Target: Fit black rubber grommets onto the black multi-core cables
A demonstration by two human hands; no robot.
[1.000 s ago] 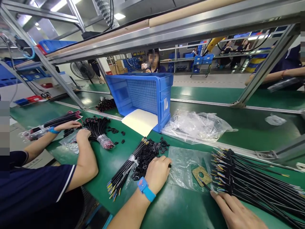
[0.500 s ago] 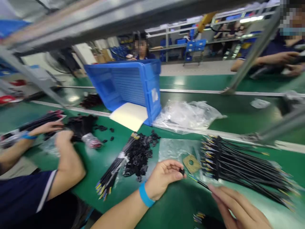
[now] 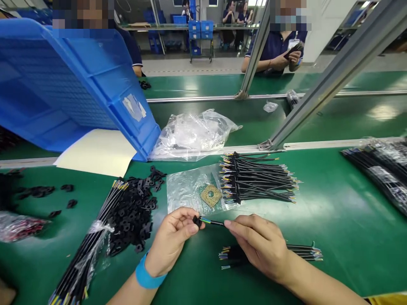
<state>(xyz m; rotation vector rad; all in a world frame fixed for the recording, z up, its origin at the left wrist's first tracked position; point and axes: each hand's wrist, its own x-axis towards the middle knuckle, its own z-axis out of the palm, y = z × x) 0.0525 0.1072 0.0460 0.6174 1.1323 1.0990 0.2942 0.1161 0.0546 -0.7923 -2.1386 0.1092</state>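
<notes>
My left hand (image 3: 178,233), with a blue band at the wrist, pinches a small black plastic clip (image 3: 197,221). Between the fingers of my right hand (image 3: 257,241) is a short black cable (image 3: 217,223), its coloured wire ends pointing left. Those wire ends meet the clip; whether they pass through its hole I cannot tell. Beneath my right hand lies a small group of cables (image 3: 302,252). Beyond the hands, a row of cables with clips on them (image 3: 260,178) rests beside a yellowish square pad with a hole (image 3: 206,200) on a clear plastic bag (image 3: 181,190).
Left of my hands are a heap of black clips (image 3: 135,212) and a tied cable bundle (image 3: 85,245). A tilted blue crate (image 3: 127,93), a cream sheet (image 3: 98,152) and crumpled plastic (image 3: 193,133) stand behind. Bagged cables (image 3: 381,173) lie right; a metal post (image 3: 318,89) slants upward. Co-workers sit opposite.
The view has swung to the right, and the neighbour's arms at the left are nearly out of sight. Clip and cable, apart before, now meet.
</notes>
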